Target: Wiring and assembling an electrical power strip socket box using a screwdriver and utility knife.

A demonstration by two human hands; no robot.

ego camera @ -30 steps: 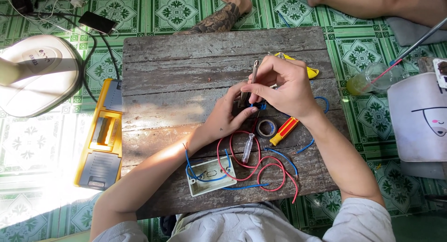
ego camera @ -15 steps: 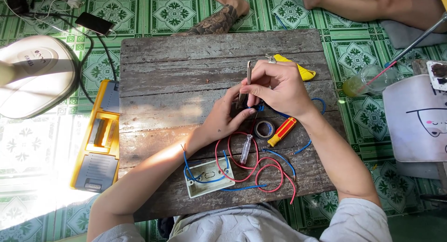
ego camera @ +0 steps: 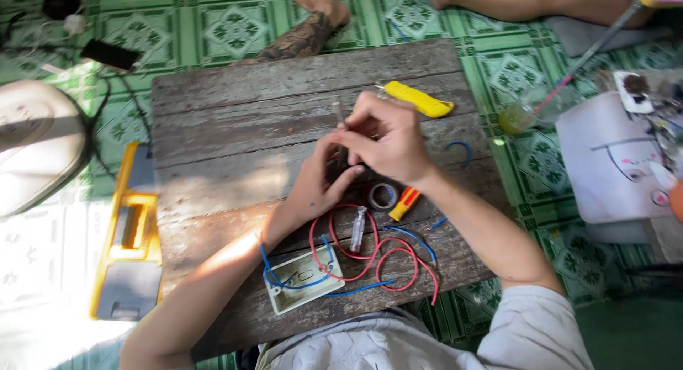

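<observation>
My right hand [ego camera: 384,139] pinches a thin grey rod-like tool [ego camera: 339,114] that points up and away over a weathered wooden board [ego camera: 235,135]. My left hand [ego camera: 320,181] is closed on a small dark part just beneath it; what the part is cannot be made out. Red wire [ego camera: 370,252] and blue wire [ego camera: 356,288] loop across the board near my body, running to a white wall box [ego camera: 302,277]. A roll of tape [ego camera: 384,196] and a red-and-yellow tool [ego camera: 404,203] lie below my right wrist. A yellow utility knife [ego camera: 420,99] lies beyond my hands.
A yellow-and-grey tool case [ego camera: 128,263] lies left of the board on green patterned tiles. A white fan [ego camera: 35,146] sits far left. Another person's foot [ego camera: 313,14] and legs [ego camera: 526,0] are at the top. A drink glass with straw [ego camera: 523,114] and white sheet [ego camera: 612,160] stand right.
The view has drifted a little; my hands stay together over the board's middle, with the right hand turning the thin tool slightly. Nothing has been picked up or put down.
</observation>
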